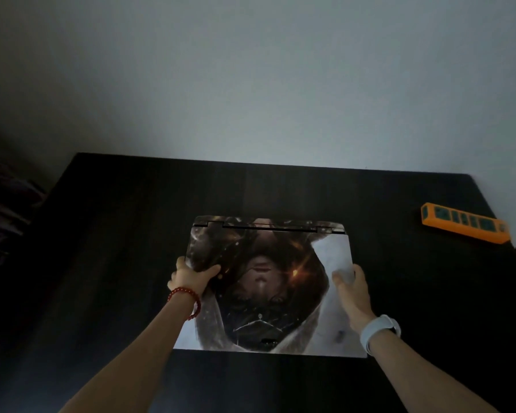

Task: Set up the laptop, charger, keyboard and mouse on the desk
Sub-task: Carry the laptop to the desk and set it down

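The desk [102,234] is dark and set against a pale wall. The closed laptop [268,281], lid covered in printed artwork, lies near the middle of the desk, hinge edge away from the person. An orange power strip [463,226] sits at the far right edge. The left hand [191,277] grips the laptop's left edge, thumb curled over the lid. The right hand [350,289] holds the right edge likewise. Risk: an uneven release may drop or skew the laptop. No charger, keyboard or mouse is visible.
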Demonstrator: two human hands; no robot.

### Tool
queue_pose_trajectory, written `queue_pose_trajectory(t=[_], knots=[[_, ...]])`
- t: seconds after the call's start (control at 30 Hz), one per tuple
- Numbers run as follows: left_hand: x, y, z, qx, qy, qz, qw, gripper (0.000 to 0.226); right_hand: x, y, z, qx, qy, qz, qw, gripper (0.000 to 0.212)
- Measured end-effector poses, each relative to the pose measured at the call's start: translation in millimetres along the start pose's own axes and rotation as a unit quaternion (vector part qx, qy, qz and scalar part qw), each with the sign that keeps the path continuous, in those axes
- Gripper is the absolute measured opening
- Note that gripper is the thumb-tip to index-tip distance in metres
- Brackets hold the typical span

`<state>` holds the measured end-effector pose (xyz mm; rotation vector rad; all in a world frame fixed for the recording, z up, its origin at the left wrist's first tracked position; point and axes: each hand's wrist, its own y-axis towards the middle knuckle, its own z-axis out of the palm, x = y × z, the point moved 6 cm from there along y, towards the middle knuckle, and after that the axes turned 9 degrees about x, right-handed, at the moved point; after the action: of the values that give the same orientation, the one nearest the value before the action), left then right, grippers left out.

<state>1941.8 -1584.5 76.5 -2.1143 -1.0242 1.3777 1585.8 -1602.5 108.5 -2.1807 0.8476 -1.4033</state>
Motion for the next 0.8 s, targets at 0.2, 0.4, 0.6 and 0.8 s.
queue_pose_trajectory(t=[0.2,0.4,0.6,0.8], knots=[[-18,17,-1,-0.018,0.023,0.006,1.0,0.092,25,27,4,0.013,-0.022,-0.033,0.999,0.056],[-35,30,3,-0.02,0.054,0.008,0.998,0.091,37,50,5,0.015,-0.042,-0.013,0.999,0.063],[-39,31,6,-0.01,0.073,-0.013,0.997,0.09,33,55,3,0.001,-0.069,0.014,0.998,0.06],[-46,25,3,-0.015,0.109,-0.019,0.994,0.087,29,56,4,-0.004,-0.106,0.012,0.994,0.058]])
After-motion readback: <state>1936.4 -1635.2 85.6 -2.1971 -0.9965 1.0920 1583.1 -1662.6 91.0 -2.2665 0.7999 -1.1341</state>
